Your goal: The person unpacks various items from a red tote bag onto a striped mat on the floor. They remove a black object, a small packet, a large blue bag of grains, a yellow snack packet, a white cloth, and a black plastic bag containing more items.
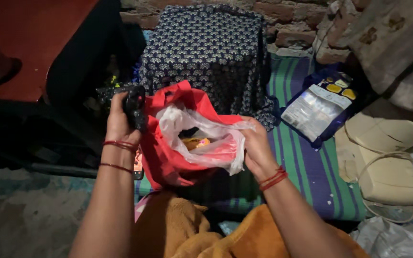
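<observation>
Near: orange fuzzy cloth over lap | left hand clenched around small black object | right hand gripping clear plastic bag inside red fabric bag on striped woven mat

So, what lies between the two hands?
In the head view, the red bag with a clear plastic bag inside lies between the left hand and right hand.

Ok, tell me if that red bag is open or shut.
Open. The red bag gapes at its mouth, the right hand pulling back a clear plastic liner, something orange showing inside. The left hand holds a dark object.
</observation>
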